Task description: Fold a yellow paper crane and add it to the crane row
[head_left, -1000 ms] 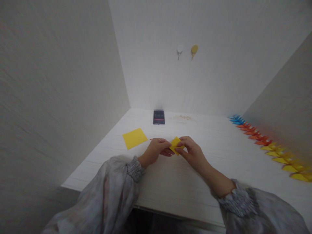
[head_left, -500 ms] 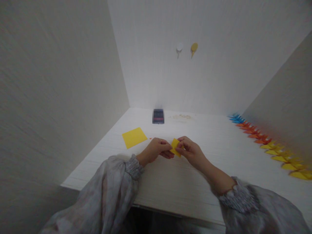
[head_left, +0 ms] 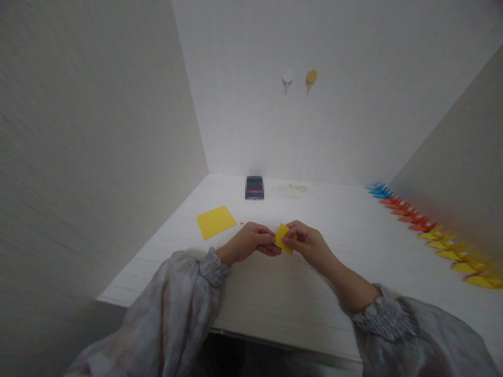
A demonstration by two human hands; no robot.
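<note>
A small folded piece of yellow paper (head_left: 282,236) is held up between my two hands over the white table. My left hand (head_left: 257,240) pinches its left edge, the thumb on top and the other fingers beneath; a ring shows on one finger. On the opposite side my right hand (head_left: 307,241) grips the paper between thumb and fingertips, hiding part of it. Left of my hands lies a flat sheet of yellow paper (head_left: 216,222). A tiny orange-red scrap (head_left: 241,223) rests just beside that sheet.
Folded paper cranes in yellow (head_left: 456,255), red-orange (head_left: 408,213) and blue (head_left: 379,190) run in a row along the right wall. A dark, blurred-out device (head_left: 254,188) stands at the table's back. Two hooks, one white (head_left: 288,77), one yellow (head_left: 311,77), are on the back wall.
Hardly anything differs. The view has shifted very slightly, and both hands keep their hold on the folded yellow paper, with my right fingers a little closer together.
</note>
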